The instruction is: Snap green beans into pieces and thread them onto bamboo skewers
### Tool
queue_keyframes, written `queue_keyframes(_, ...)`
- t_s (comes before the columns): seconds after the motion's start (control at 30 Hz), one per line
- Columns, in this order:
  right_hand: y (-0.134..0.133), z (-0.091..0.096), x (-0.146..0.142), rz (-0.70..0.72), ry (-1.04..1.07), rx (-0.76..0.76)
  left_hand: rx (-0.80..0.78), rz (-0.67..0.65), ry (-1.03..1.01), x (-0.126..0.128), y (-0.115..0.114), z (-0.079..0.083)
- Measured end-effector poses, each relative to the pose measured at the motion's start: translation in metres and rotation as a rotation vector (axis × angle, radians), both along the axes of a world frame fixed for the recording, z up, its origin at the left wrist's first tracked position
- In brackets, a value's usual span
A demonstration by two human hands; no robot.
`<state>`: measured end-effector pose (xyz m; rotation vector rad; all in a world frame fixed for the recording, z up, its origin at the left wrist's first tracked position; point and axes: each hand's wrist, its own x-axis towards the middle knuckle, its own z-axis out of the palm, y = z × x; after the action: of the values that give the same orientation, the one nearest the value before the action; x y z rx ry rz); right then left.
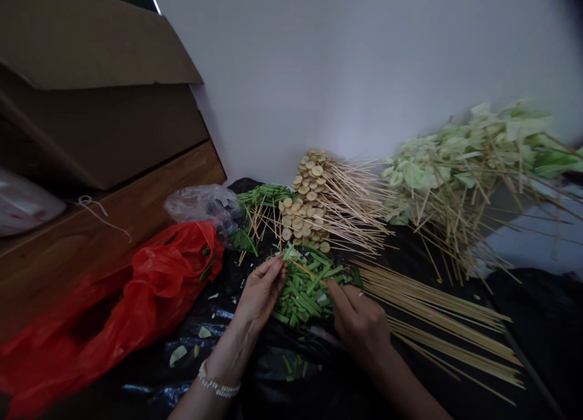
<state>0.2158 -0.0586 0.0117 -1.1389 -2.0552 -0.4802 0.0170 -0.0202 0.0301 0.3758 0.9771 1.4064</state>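
Observation:
My left hand (264, 288) pinches a cut piece of green vegetable (288, 252) between thumb and fingers. My right hand (359, 317) is closed on a thin wooden skewer (306, 270), whose far end points left at the piece. Both hands are over a heap of cut green bean-like pieces (303, 295) on black plastic sheeting. To the right of the heap lie several bare skewers (437, 304), fanned out toward the right. Behind the hands are stacked skewers with pale round slices (305, 220) on their ends.
A red plastic bag (155, 286) and a clear bag (203, 204) lie at the left. Skewered green pieces (264, 195) sit behind. Skewers with cabbage-like leaves (473, 147) are piled at the right by the white wall (291, 74). A cardboard box (104, 122) stands back left.

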Motion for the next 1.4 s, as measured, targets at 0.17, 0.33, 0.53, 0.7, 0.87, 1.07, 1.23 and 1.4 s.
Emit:
queue_keyframes(0.17, -0.001, 0.002, -0.002, 0.017, -0.025, -0.02, -0.036, -0.051, -0.07, 0.003, -0.002, 0.003)
queue_keyframes(0.33, -0.002, 0.002, -0.003, 0.019, -0.016, -0.025, -0.046, -0.067, -0.09, 0.006, -0.004, 0.007)
queue_keyframes(0.53, -0.002, 0.002, -0.003, 0.025, -0.009, -0.031, -0.044, -0.078, -0.094, 0.005, -0.005, 0.007)
queue_keyframes(0.7, -0.003, 0.002, -0.004, 0.026, 0.001, -0.026, -0.024, -0.071, -0.035, 0.006, -0.006, 0.007)
queue_keyframes(0.87, -0.004, 0.002, -0.005, 0.026, 0.016, -0.043, 0.014, -0.089, 0.04, 0.009, -0.008, 0.007)
queue_keyframes(1.07, -0.005, 0.003, -0.005, 0.022, -0.001, -0.043, 0.002, -0.072, 0.121, 0.012, -0.012, 0.006)
queue_keyframes(1.23, -0.005, 0.002, -0.007, 0.044, 0.003, -0.042, 0.023, -0.148, 0.137, 0.019, -0.019, 0.003)
queue_keyframes(1.4, -0.005, 0.002, -0.009, 0.058, -0.001, -0.018, 0.052, -0.312, 0.186, 0.028, -0.027, -0.004)
